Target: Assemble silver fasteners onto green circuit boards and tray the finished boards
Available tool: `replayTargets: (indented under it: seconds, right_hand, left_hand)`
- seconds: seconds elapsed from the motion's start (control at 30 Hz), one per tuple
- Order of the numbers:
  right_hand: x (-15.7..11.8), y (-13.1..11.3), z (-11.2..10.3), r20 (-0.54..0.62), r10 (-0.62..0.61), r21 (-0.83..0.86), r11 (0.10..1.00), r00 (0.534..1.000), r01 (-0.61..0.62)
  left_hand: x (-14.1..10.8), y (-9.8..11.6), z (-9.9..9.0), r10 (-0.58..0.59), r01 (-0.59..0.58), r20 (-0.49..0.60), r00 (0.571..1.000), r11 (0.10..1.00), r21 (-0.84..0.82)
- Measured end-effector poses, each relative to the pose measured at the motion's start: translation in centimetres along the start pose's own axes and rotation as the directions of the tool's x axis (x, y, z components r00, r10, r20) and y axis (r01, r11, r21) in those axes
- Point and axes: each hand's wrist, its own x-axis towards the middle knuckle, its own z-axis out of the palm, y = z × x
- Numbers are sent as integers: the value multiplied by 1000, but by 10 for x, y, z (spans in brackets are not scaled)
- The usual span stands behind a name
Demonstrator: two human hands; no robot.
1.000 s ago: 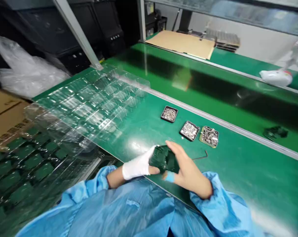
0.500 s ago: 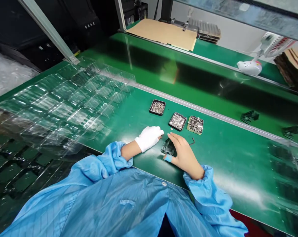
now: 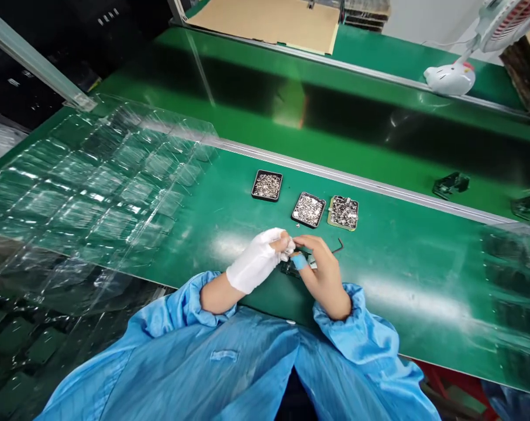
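Clear plastic blister trays [image 3: 93, 187] lie at far left on the green bench mat [image 3: 423, 257]. Left hand [image 3: 258, 263], in a white glove, fingers curled in, tips pinched together over the dark circuit board [image 3: 291, 268]; whether they hold a small part cannot be told. Right hand [image 3: 322, 272], bare with a blue cot on one finger, fingers bent and meeting the left fingertips, resting on the board. Board lies flat on the mat under both hands. Just beyond: three small trays of metal parts [image 3: 309, 209]. Bent wire hook [image 3: 339, 245] just right of the hands.
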Motion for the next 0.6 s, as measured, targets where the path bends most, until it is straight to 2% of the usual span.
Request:
replayTargets:
  seconds: [0.17,0.27,0.33,0.4,0.5,0.57,0.6]
  right_hand:
    - [3,5,-1,-15,13,-11,1000,1000,-13]
    - [3,6,-4,-35,20,-22,1000,999,-21]
    - [3,7,-8,-53,19,-52,998,998,-21]
    - [2,9,-15,-61,20,-107,994,998,-26]
    - [-1,14,-31,-58,57,-169,983,997,-66]
    - [-9,17,-43,-39,80,-174,981,996,-85]
    - [-15,18,-47,-11,89,-170,981,996,-90]
  left_hand:
    - [10,-5,-4,-98,91,-59,993,990,-109]
    - [18,-10,-9,-120,100,-109,987,980,-173]
    - [22,-8,-10,-119,99,-126,985,983,-155]
    - [23,-3,-10,-45,35,-165,985,997,-65]
    - [15,11,-16,158,-135,-229,960,985,111]
    - [5,18,-25,273,-192,-172,946,904,381]
    - [-1,19,-30,300,-201,-98,949,816,543]
